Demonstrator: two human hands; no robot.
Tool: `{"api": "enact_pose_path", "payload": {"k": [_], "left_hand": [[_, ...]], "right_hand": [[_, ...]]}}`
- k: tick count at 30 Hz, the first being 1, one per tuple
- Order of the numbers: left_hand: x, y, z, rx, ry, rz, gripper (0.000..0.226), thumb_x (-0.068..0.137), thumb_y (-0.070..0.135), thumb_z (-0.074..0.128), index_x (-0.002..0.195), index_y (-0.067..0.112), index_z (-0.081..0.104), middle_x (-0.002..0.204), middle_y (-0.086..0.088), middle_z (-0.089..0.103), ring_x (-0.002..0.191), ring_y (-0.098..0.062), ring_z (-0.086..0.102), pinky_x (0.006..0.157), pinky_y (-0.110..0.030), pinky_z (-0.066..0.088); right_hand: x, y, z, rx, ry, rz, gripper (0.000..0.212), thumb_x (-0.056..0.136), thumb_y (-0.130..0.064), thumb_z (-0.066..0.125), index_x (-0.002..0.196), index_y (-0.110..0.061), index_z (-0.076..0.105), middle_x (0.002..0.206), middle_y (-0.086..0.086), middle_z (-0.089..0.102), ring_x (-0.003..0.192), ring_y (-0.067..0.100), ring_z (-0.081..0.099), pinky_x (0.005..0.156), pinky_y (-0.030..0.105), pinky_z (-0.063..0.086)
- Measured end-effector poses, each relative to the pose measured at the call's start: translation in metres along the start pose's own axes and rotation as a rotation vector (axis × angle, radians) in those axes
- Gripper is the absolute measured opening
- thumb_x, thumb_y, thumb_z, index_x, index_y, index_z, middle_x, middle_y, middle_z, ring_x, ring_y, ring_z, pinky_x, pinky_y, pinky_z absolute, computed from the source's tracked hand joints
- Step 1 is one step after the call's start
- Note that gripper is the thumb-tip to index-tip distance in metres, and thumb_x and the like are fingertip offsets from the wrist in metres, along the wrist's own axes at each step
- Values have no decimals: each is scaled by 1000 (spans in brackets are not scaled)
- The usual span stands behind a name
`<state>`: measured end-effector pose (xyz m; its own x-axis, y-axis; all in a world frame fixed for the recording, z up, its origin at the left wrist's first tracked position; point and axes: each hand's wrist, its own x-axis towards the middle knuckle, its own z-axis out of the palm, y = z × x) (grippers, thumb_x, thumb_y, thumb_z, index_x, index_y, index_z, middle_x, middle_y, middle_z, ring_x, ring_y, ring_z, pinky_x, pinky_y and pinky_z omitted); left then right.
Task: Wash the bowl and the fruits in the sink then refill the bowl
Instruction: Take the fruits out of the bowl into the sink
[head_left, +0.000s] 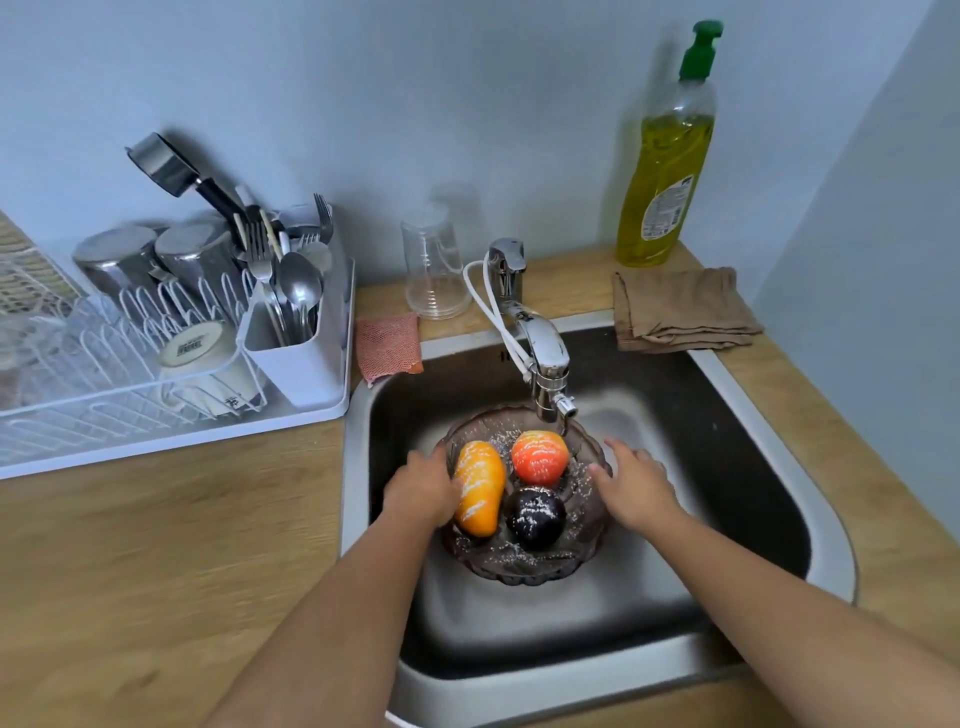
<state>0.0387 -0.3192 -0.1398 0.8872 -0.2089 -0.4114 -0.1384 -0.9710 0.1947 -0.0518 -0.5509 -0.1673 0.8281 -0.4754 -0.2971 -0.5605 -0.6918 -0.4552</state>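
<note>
A smoky glass bowl (524, 564) stands in the steel sink (649, 613) under the faucet (545, 358), with water splashing inside it. It holds three fruits: a long orange-yellow fruit (479, 487) at the left, a red-orange round fruit (539, 457) at the back, and a dark purple round fruit (535, 517) at the front. My left hand (423, 488) grips the bowl's left rim, against the long fruit. On the bowl's right rim rests my right hand (631, 483), fingers spread along the edge.
A white dish rack (171, 410) with cups and cutlery fills the counter at the left. A pink sponge (387, 345) and an upturned clear cup (434, 262) sit behind the sink. A dish-soap bottle (667, 156) and a folded brown cloth (680, 312) are at the back right.
</note>
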Motion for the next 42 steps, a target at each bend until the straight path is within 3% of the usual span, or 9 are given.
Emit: {"api": "enact_pose_path", "payload": {"k": [4, 11, 17, 23, 31, 34, 37, 40, 42], "left_hand": [[4, 18, -21, 104, 88, 133, 51, 91, 41, 56, 136, 21, 43, 133, -9, 44, 120, -29, 48, 95, -44, 47], [30, 49, -22, 51, -58, 390, 68, 80, 41, 70, 140, 31, 39, 137, -3, 46, 126, -24, 46, 101, -43, 44], [53, 61, -12, -14, -140, 471, 70, 74, 37, 78, 137, 29, 46, 139, 1, 53, 126, -21, 49, 102, -33, 40], [60, 67, -8, -95, -196, 477, 73, 73, 28, 82, 137, 20, 48, 138, -3, 53, 125, -22, 49, 97, -24, 36], [51, 61, -12, -207, -135, 441, 66, 67, 30, 84, 126, 25, 55, 125, -2, 60, 115, -21, 54, 94, -31, 44], [47, 59, -24, -277, -130, 411, 59, 66, 30, 84, 119, 26, 58, 110, 0, 65, 100, -17, 60, 83, -29, 50], [47, 69, -37, -344, -93, 386, 47, 65, 31, 83, 105, 24, 59, 95, 8, 64, 94, -14, 61, 81, -27, 49], [111, 77, -4, -275, -66, 331, 59, 58, 33, 84, 109, 17, 58, 97, 0, 66, 93, -20, 67, 80, -36, 56], [121, 92, -1, -176, -47, 367, 54, 67, 27, 83, 110, 18, 52, 92, 0, 63, 85, -7, 71, 69, -24, 58]], "right_hand": [[-31, -16, -10, -94, -7, -134, 52, 90, -52, 49, 137, -31, 42, 140, 0, 47, 129, 24, 39, 103, 39, 31], [-47, -34, 2, -185, -126, -180, 80, 66, -77, 57, 134, -36, 42, 135, -11, 53, 128, 16, 39, 95, 37, 26], [-42, -42, 12, -214, -99, -175, 69, 61, -73, 65, 119, -37, 53, 119, -13, 58, 121, 14, 42, 85, 35, 23], [-38, -41, 15, -219, -110, -146, 69, 61, -68, 67, 120, -36, 52, 117, -11, 59, 119, 15, 43, 83, 36, 21], [-49, -36, -5, -159, -105, -107, 75, 63, -69, 66, 128, -36, 48, 115, -9, 59, 117, 14, 43, 83, 34, 21], [-53, -28, -28, -63, -49, -63, 70, 65, -64, 70, 126, -39, 48, 102, -12, 54, 109, 11, 42, 92, 33, 25], [-47, -11, -46, 101, 43, -12, 68, 64, -57, 75, 124, -35, 52, 112, -10, 61, 110, 11, 48, 93, 30, 33], [-31, 4, -56, 247, 131, 45, 71, 63, -47, 81, 125, -26, 53, 117, -3, 63, 109, 16, 55, 90, 29, 46], [-18, 7, -60, 249, 181, 76, 72, 64, -44, 82, 126, -24, 52, 118, -3, 64, 108, 17, 59, 90, 32, 50]]}}
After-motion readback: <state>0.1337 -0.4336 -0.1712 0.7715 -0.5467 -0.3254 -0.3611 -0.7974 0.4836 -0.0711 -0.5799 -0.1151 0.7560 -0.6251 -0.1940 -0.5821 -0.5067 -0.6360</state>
